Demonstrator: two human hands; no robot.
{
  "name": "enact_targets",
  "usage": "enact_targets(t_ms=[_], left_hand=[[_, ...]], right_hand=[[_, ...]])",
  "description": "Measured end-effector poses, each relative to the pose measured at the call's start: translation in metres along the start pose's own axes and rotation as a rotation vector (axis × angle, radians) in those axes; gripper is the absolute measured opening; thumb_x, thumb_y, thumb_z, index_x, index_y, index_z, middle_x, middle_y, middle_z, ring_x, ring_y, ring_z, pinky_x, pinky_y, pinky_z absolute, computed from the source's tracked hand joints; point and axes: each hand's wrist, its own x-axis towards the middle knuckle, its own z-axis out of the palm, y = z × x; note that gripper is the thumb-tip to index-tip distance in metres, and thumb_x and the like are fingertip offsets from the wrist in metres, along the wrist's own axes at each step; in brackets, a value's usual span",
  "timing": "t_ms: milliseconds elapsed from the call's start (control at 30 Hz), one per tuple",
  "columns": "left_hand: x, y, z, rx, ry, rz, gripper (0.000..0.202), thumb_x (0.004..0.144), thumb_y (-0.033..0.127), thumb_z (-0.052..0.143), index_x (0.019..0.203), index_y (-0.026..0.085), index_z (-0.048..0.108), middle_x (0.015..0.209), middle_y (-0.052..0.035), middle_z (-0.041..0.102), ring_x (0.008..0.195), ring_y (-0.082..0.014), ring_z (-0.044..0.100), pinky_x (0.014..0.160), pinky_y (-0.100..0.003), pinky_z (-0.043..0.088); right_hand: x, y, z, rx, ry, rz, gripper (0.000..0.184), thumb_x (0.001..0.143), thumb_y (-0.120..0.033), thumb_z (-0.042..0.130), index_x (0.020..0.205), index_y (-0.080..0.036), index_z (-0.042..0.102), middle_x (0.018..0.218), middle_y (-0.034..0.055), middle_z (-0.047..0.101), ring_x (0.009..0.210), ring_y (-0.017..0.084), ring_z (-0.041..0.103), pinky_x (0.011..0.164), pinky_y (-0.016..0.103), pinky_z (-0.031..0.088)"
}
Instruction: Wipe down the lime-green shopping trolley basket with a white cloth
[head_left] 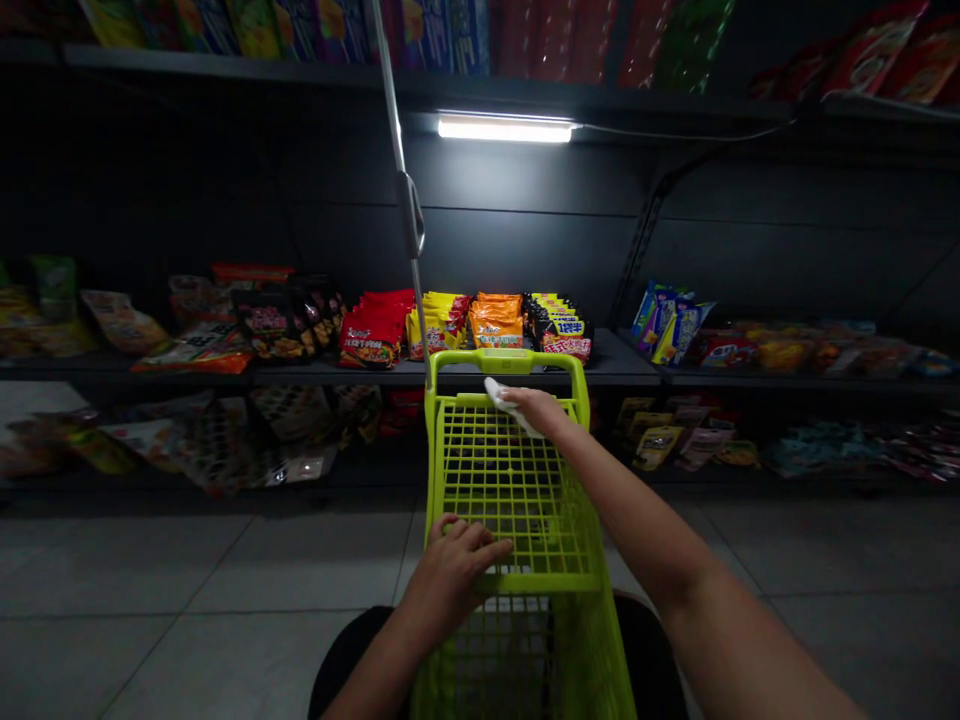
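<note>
Along a dark shop wall, a black metal shelf unit (337,372) stands beyond a grey tile floor (225,560). A white tube light (504,127) shines under the upper shelf. On the middle shelf, near its front edge, stand rows of packets: red packets (371,335), yellow packets (442,325), orange packets (496,322) and black-and-yellow packets (559,325). Farther right, blue packets (671,325) lean together. Their printed writing is in Chinese characters, but it is too small and blurred for me to read any brand.

Close to the person stands a lime-green wire shopping trolley (510,362), with a thin metal pole (394,130) rising at its far left corner. Inside the trolley it is too dim to tell what it holds.

The right hand (536,408) is at the far end of the trolley, and its fingers are together and press a white cloth (504,405) against the top of the wire basket. The left hand (454,578) lies on the near rail, with fingers a little apart and curved, not clamped on anything.
</note>
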Motion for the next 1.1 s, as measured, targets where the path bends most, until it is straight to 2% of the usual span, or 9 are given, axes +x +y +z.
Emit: enact_targets(t_ms=[167,233,367,467,567,733,800,967,1100], left_hand=[[0.001,0.003,0.002,-0.020,0.007,-0.003,0.068,0.072,0.013,0.082,0.129,0.042,0.060,0.112,0.0033,0.069,0.102,-0.0222,0.059,0.103,-0.047,0.030],[0.000,0.005,0.003,-0.020,0.009,0.001,0.067,0.072,0.012,0.081,0.129,0.041,0.059,0.111,0.0033,0.069,0.102,-0.0223,0.058,0.103,-0.047,0.030],[-0.005,0.006,0.004,-0.018,0.028,0.010,0.069,0.074,0.010,0.078,0.132,0.040,0.057,0.111,0.0030,0.068,0.102,-0.0224,0.058,0.103,-0.047,0.030],[-0.007,0.005,0.004,-0.002,0.033,0.022,0.070,0.074,0.007,0.075,0.134,0.037,0.054,0.114,0.0022,0.068,0.104,-0.0221,0.058,0.104,-0.046,0.029],[-0.008,0.005,0.003,0.019,0.039,0.024,0.057,0.075,0.006,0.074,0.124,0.032,0.058,0.116,0.0022,0.069,0.106,-0.0218,0.058,0.108,-0.045,0.027],[-0.014,0.002,0.001,0.078,0.079,0.079,0.035,0.082,0.010,0.071,0.109,0.031,0.062,0.117,0.0031,0.068,0.105,-0.0206,0.058,0.109,-0.046,0.025],[-0.017,0.002,0.000,0.091,0.113,0.072,0.033,0.083,0.011,0.072,0.107,0.032,0.063,0.114,0.0031,0.068,0.104,-0.0205,0.058,0.107,-0.045,0.026],[-0.024,0.006,-0.002,0.108,0.137,0.054,0.032,0.083,0.016,0.075,0.107,0.032,0.064,0.107,0.0025,0.068,0.100,-0.0214,0.057,0.102,-0.044,0.028],[-0.028,0.008,0.000,0.141,0.167,0.081,0.014,0.093,0.026,0.067,0.106,0.031,0.065,0.101,0.0029,0.069,0.096,-0.0204,0.057,0.098,-0.041,0.029]], right_hand=[[-0.053,0.041,-0.048,-0.168,0.030,0.173,0.034,0.085,-0.018,0.062,0.114,-0.025,0.079,0.116,0.0083,0.076,0.101,0.030,0.072,0.087,0.035,0.051],[-0.066,0.043,-0.068,-0.167,0.006,0.178,0.031,0.081,-0.014,0.065,0.106,-0.024,0.080,0.108,0.0080,0.078,0.096,0.027,0.072,0.085,0.032,0.051],[-0.056,0.024,-0.090,0.148,-0.065,0.058,0.038,0.081,-0.024,0.068,0.119,-0.019,0.070,0.107,0.0050,0.075,0.091,0.019,0.069,0.079,0.025,0.051],[-0.031,0.004,-0.074,0.211,-0.075,0.068,0.035,0.078,-0.027,0.071,0.111,-0.016,0.071,0.101,0.0043,0.074,0.090,0.018,0.067,0.078,0.025,0.051],[-0.018,-0.019,-0.030,0.067,0.071,0.212,0.025,0.087,-0.027,0.064,0.110,-0.019,0.073,0.114,0.0085,0.073,0.106,0.023,0.066,0.095,0.034,0.048],[-0.044,-0.054,0.038,-0.115,0.120,0.100,0.068,0.090,-0.053,0.064,0.148,-0.020,0.051,0.162,0.0143,0.038,0.150,0.033,0.031,0.123,0.053,0.020],[-0.056,-0.060,0.044,-0.110,0.086,0.046,0.069,0.091,-0.050,0.064,0.150,-0.019,0.049,0.163,0.0146,0.035,0.150,0.032,0.032,0.122,0.051,0.023],[-0.089,-0.070,0.036,0.041,0.107,-0.053,0.041,0.093,-0.011,0.050,0.126,-0.025,0.071,0.140,0.0073,0.064,0.125,0.023,0.060,0.109,0.042,0.044],[-0.144,-0.095,0.035,0.239,-0.011,-0.313,0.043,0.091,-0.008,0.052,0.124,-0.027,0.071,0.127,0.0042,0.072,0.112,0.020,0.066,0.101,0.038,0.049]])
